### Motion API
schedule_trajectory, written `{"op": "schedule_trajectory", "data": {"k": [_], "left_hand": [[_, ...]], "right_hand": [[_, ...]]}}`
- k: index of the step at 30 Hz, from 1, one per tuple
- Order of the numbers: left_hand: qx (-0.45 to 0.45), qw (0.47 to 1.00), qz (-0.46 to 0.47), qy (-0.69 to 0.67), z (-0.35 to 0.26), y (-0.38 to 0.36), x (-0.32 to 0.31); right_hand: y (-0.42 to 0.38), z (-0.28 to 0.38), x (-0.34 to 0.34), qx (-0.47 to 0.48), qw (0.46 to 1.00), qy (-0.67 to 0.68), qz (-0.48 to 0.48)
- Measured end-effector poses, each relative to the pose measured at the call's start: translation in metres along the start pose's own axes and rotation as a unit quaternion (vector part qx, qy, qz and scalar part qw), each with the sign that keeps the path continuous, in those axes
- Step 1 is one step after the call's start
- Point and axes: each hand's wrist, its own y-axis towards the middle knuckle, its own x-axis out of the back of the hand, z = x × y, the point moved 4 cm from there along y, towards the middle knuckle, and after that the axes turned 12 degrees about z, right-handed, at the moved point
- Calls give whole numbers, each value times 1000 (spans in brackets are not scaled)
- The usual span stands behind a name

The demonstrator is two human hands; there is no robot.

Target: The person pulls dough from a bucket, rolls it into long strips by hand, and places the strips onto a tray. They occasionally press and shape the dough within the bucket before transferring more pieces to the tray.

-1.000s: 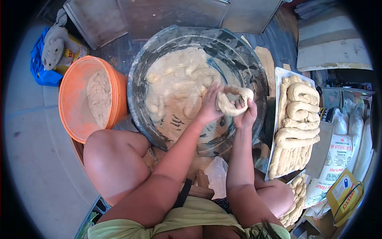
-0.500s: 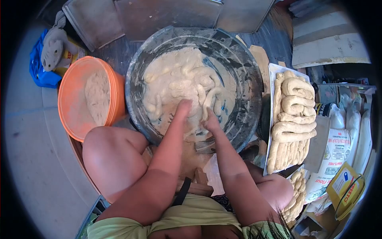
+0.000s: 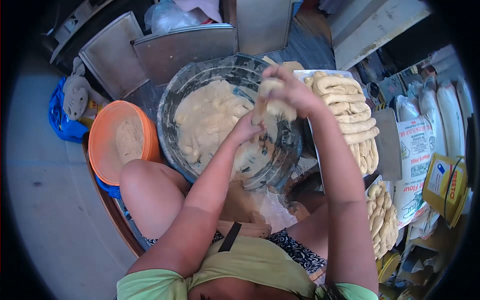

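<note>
A length of pale dough point(image 3: 272, 95) hangs above the right side of the large dark tub point(image 3: 167, 107). Near its upper part is my right hand point(image 3: 295, 92), raised, with blurred fingers curled round it. My left hand point(image 3: 246, 129) grips the lower end of the same length, over the tub. More soft dough point(image 3: 207, 115) lies in a floury mass inside the tub. To the right, dough ropes point(image 3: 345, 102) are laid in folds and rows on a white tray point(image 3: 300, 75), close to my right forearm.
An orange bucket point(image 3: 102, 150) holding flour stands left of the tub. Metal trays point(image 3: 187, 50) lean behind it. More dough pieces point(image 3: 382, 220), a flour sack point(image 3: 417, 165) and a yellow container point(image 3: 442, 185) are at the right.
Both hands have risen out of the tub with a length of dough, my right hand moving up and right towards the tray. The view has turned and shifted.
</note>
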Motion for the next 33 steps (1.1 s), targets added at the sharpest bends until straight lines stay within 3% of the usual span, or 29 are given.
{"op": "schedule_trajectory", "data": {"k": [2, 3, 4, 5, 7, 9, 11, 13, 14, 15, 16, 17, 18, 19, 20, 21, 22, 23, 25, 27, 28, 30, 31, 32, 33], "left_hand": [[59, 996, -48, 55, 13, -7, -8], [57, 995, -45, 61, 22, -15, -12], [18, 988, -102, 114, 31, -27, -7], [-23, 974, -156, 165, 42, -35, 4], [43, 964, -176, 192, 105, -34, 39], [111, 974, -166, 109, 57, -48, 44], [59, 973, -194, 110, -3, -58, 42], [56, 970, -70, 228, -64, -55, 36], [56, 969, -66, 232, -87, -50, 30], [-6, 948, -12, 319, -113, -42, 14], [-67, 912, 40, 402, -137, -39, -3], [-67, 911, 41, 406, -159, -38, -16], [-53, 884, 29, 464, -182, -38, -31], [-39, 854, 16, 519, -203, -39, -38], [-39, 919, 33, 390, -221, -40, -33], [-39, 965, 50, 253, -238, -43, -25], [-75, 984, 57, 154, -257, -50, -21], [-104, 986, -21, 129, -283, -66, -20], [-216, 967, -131, 37, -325, -99, 14], [-348, 931, -77, -75, -373, -136, 58], [-393, 911, -44, -119, -389, -155, 82], [-400, 889, -133, -179, -398, -182, 141], [-399, 889, -134, -178, -396, -190, 160], [-399, 874, -188, -204, -387, -196, 183], [-397, 855, -240, -231, -376, -202, 208]], "right_hand": [[-23, 64, 32, 92, 987, 109, -71], [-37, 89, 51, 161, 966, 182, -84], [-52, 104, 69, 230, 935, 252, -96], [-68, 107, 82, 256, 921, 271, -110], [-90, 116, 82, 291, 913, 275, -81], [-89, 80, 82, 183, 956, 219, -71], [-89, 46, 54, 30, 995, 85, -50], [-80, 10, 28, -107, 992, -69, -18], [-69, -15, 16, -115, 965, -237, -4], [-58, -36, 1, -121, 909, -399, 13], [-57, -36, -18, -48, 892, -442, -82], [-57, -31, -38, 27, 860, -479, -177], [-48, -30, -51, 31, 860, -477, -180], [-40, -28, -55, 122, 947, -201, -217], [-35, -33, -60, 200, 947, 95, -231], [-35, -37, -70, 203, 947, 96, -229], [-34, -50, -84, 111, 967, 64, -218], [-36, -70, -98, 16, 978, 35, -207], [-24, -148, -123, -71, 986, -76, -127], [-43, -217, -149, -36, 946, -284, -151], [-50, -219, -150, -36, 947, -283, -151], [-65, -223, -151, -48, 939, -303, -157], [-71, -212, -142, -48, 939, -302, -156], [-74, -195, -128, -127, 983, -120, -61], [-80, -180, -115, -200, 977, 69, 36]]}}
